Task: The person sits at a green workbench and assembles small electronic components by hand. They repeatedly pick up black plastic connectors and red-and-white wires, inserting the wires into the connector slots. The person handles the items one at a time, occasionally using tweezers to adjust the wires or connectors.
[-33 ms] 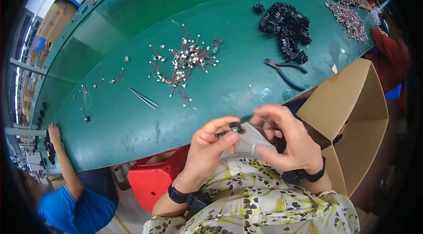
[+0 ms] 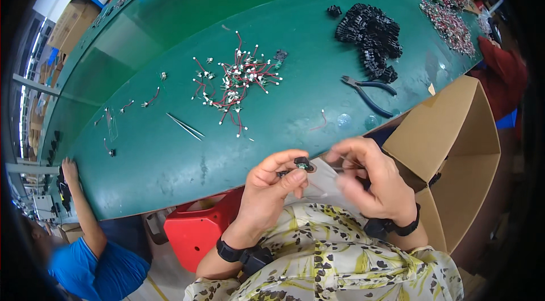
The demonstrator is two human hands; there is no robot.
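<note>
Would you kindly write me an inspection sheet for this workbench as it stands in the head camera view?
Surface: green bench top, bare in front, a little scuffed.
Job's things: small black part pinched in the left hand above the bench edge; the right hand is beside it, blurred, and what it holds cannot be told.
Clutter: tweezers, blue-handled pliers, heap of black parts, open cardboard box.
Grippers: both hands bare, each wrist with a black band.
Cables: pile of short red wire leads with white connectors; strays toward the left.
Surroundings: red stool; another person in blue with a hand on the bench end.
</note>
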